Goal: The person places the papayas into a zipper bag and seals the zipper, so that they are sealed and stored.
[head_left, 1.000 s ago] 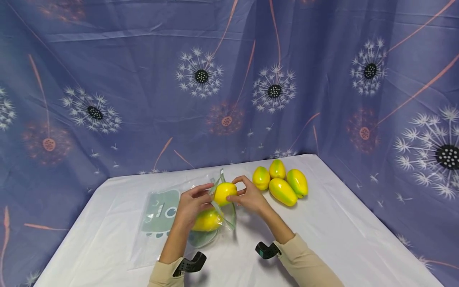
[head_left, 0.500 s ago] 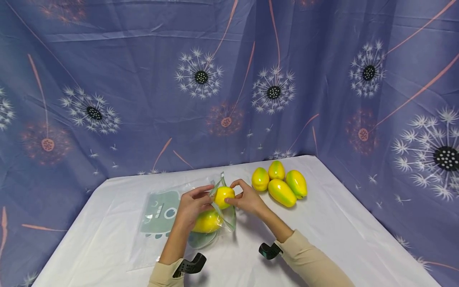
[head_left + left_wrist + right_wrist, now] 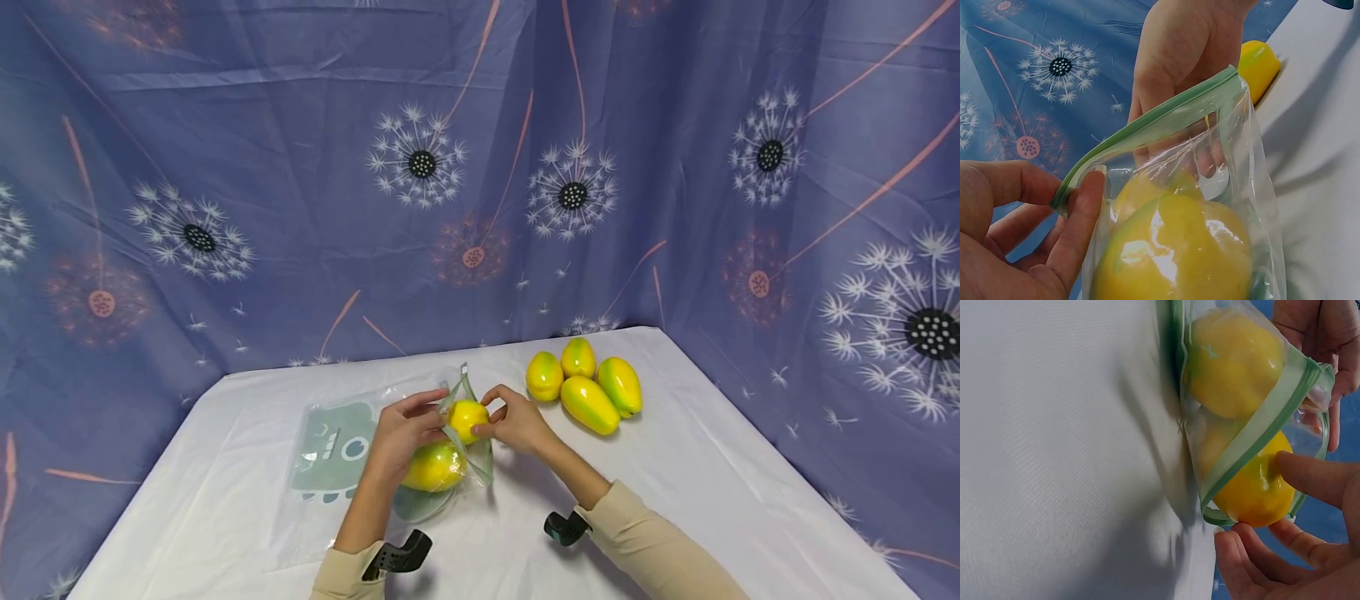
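White-draped tabletop (image 3: 712, 483) bears my clear, green-rimmed bag (image 3: 330, 454). My left hand (image 3: 399, 429) pinches its rim (image 3: 1147, 119); my right hand (image 3: 521, 423) grips one fruit (image 3: 467, 421) by thumb (image 3: 1313, 478) and fingertips (image 3: 1246, 532), partly inside, beside another fruit (image 3: 435, 468) within. Slightly lower than a second ago, the gripped fruit seems further inserted; its exposed end is rounded, glossy and yellow.

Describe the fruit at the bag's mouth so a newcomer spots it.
On the white table, left of four clustered fruits, find the clear bag with the green-edged mouth. The yellow fruit sits partly inside that mouth. Unlike the deeper fruit or the cluster, it alone is held by the right hand.
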Motion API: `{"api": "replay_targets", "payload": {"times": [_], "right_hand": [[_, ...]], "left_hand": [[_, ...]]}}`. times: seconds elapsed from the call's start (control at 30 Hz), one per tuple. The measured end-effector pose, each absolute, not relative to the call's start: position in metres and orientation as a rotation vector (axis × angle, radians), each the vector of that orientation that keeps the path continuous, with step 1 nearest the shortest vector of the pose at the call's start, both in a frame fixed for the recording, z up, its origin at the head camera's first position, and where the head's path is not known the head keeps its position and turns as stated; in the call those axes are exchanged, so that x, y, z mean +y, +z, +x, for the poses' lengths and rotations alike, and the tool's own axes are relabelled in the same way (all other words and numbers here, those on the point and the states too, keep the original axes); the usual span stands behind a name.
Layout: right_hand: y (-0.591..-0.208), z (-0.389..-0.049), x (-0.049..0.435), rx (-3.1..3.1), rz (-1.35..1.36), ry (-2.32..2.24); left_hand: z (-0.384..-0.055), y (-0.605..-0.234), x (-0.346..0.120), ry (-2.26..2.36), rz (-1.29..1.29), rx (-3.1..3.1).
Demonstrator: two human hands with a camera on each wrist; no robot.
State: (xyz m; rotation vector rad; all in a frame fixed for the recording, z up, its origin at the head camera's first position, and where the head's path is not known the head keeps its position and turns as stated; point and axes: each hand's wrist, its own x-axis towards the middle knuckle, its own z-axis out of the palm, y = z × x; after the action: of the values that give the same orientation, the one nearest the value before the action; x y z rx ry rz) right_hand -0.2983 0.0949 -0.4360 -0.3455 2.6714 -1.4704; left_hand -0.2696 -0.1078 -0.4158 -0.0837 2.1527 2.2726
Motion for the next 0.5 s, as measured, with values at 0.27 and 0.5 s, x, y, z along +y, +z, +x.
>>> {"api": "replay_targets", "payload": {"times": [0.27, 0.5], "right_hand": [[-0.4358, -0.3012, 0.0905, 2.627, -0.368, -1.451], [-0.4403, -0.3033, 0.0874, 2.55, -0.388, -1.474]], "left_hand": [[-0.2698, -0.4162, -0.1067, 2.276, -0.086, 2.153], [-0.268, -0.4163, -0.1073, 2.295, -0.09, 2.139]]}}
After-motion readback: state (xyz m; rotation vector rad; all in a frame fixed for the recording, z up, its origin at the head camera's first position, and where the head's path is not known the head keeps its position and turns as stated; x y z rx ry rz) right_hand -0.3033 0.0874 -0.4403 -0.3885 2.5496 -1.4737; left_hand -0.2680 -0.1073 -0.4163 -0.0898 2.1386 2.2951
